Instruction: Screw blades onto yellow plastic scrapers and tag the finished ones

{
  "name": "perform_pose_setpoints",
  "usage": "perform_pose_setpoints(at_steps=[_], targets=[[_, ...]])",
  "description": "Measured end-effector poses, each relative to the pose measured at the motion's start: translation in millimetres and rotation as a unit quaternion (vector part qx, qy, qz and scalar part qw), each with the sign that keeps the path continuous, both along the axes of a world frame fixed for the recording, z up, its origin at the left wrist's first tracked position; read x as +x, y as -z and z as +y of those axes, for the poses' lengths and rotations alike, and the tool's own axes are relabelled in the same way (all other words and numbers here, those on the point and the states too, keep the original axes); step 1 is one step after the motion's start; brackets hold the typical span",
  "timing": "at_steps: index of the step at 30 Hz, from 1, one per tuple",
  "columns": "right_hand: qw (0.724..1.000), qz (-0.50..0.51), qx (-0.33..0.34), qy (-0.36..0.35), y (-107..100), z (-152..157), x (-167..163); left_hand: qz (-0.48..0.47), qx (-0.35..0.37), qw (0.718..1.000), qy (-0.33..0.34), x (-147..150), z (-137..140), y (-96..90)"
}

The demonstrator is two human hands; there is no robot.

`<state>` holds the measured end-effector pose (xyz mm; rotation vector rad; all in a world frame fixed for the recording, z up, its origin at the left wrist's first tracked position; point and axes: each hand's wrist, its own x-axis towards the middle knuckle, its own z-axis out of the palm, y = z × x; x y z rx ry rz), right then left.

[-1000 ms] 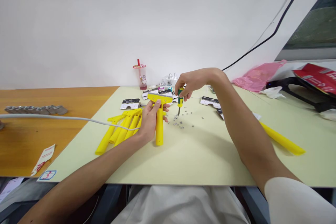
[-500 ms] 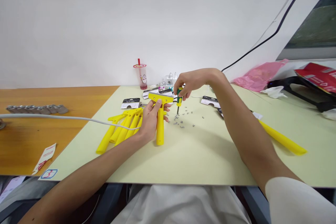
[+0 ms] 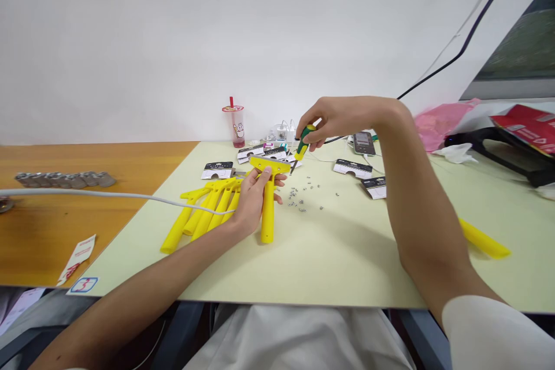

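Note:
My left hand [image 3: 252, 196] is closed around a yellow scraper [image 3: 268, 214], its thumb on the neck just below the wide head, which carries a metal strip along its top edge. A green and yellow screwdriver [image 3: 305, 141] is gripped in my right hand [image 3: 332, 121]. Its shaft slants down to the left, and the tip is close to the right end of the scraper head; whether a screw sits on the tip is too small to tell. Small loose screws [image 3: 297, 202] lie scattered on the table right of the scraper. Several more yellow scrapers [image 3: 202, 214] lie left of my left hand.
Black and white cards [image 3: 352, 168] lie around the table [image 3: 329, 277]. A drink cup [image 3: 237, 127] and a phone [image 3: 363, 143] are at the back. A white cable [image 3: 130, 195] crosses my left side. One yellow handle [image 3: 485, 240] lies beyond my right arm.
My right hand has lifted the screwdriver up and to the right from the loose screws, and its shaft has tilted toward the scraper head. My left hand still holds the scraper almost in place.

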<state>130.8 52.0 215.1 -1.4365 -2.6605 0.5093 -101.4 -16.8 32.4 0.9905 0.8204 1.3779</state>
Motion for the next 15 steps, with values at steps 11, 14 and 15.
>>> perform_pose_setpoints(at_steps=[11, 14, 15], targets=[[0.996, 0.026, 0.086, 0.016, -20.9, -41.3, 3.1, 0.026, -0.109, 0.993, 0.046, -0.4, -3.5, 6.0], [0.996, 0.027, 0.083, -0.002, -19.8, -40.6, -1.9, 0.051, -0.139, 0.985, 0.084, 1.3, -4.3, 5.8], [0.996, 0.027, 0.08, -0.008, -19.1, -40.1, -3.7, 0.059, -0.147, 0.983, 0.094, 2.1, -4.6, 5.6]])
